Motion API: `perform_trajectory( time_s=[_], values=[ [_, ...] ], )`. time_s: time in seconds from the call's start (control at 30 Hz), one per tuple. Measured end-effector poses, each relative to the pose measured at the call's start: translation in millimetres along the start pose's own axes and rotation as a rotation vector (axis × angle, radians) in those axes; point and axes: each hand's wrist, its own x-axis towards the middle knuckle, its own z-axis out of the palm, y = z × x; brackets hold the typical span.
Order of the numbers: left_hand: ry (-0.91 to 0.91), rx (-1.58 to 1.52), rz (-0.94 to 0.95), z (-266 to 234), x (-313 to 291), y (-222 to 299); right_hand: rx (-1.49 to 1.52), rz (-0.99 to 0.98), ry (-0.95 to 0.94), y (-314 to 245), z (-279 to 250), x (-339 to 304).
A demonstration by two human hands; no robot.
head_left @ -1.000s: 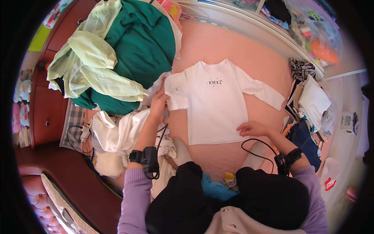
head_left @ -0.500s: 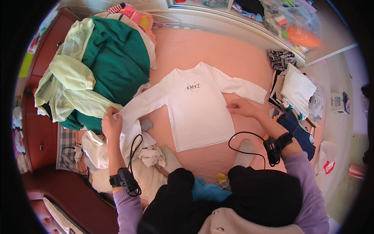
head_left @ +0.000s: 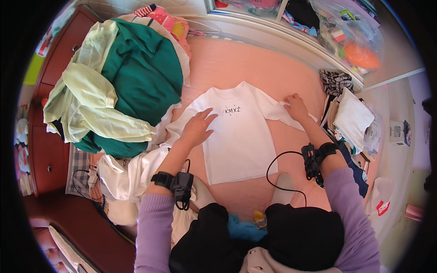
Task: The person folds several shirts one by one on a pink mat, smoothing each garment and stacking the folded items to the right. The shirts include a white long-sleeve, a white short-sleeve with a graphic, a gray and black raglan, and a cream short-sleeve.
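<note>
White long-sleeved shirt (head_left: 240, 145) lies flat on the pink sheet (head_left: 255, 59)! Left hand (head_left: 199, 129) splayed over its left side, gripping nothing; right hand (head_left: 296, 108) half-curled at the right sleeve (head_left: 274, 109), grip impossible to tell. Green garment (head_left: 141, 68) heaped left.

Pink sheet (head_left: 255, 63) lies open beyond the white shirt (head_left: 239, 145); green garment (head_left: 141, 73) blocks left.

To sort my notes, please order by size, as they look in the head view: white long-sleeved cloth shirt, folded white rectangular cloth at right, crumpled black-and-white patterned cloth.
Largest to smallest:
1. White shirt
2. Folded white cloth
3. Patterned cloth
</note>
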Motion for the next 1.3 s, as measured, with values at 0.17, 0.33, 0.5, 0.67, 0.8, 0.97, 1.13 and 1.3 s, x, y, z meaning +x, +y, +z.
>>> perform_trajectory(
  time_s=[0.17, 0.33, 0.5, 0.67, 0.8, 0.97, 1.13, 1.3],
  values=[
    [-0.099, 0.072, -0.126, 27.2, 19.6, -19.0, -0.089, 0.063, -0.016, -6.0, -11.1, 6.1],
    [-0.093, 0.057, -0.155, 31.5, 25.4, -25.9, -0.384, 0.162, 0.047, -10.8, -20.7, 17.1],
    [0.182, -0.036, -0.284, 27.3, 53.5, -51.2, -0.072, -0.117, 0.11, -35.9, -2.3, 53.6],
    [0.163, -0.098, -0.539, 28.9, 77.3, -70.4, 0.225, -0.076, -0.052, -77.5, 25.3, 74.8],
    [0.115, 0.029, -0.695, 28.9, 85.4, -63.0, 0.115, 0.031, -0.13, -92.1, 20.5, 73.0],
    [0.399, 0.106, -0.659, 14.7, 83.9, -53.3, 0.116, 0.008, -0.034, -99.6, 2.8, 72.9],
    [0.57, 0.198, -0.496, 14.8, 75.4, -38.0, 0.236, -0.14, 0.183, -111.5, 7.1, 62.0],
    [0.225, 0.087, -0.028, 44.1, 20.3, -1.2, 0.048, -0.608, 0.122, -98.3, 25.6, -2.9]
  ],
)
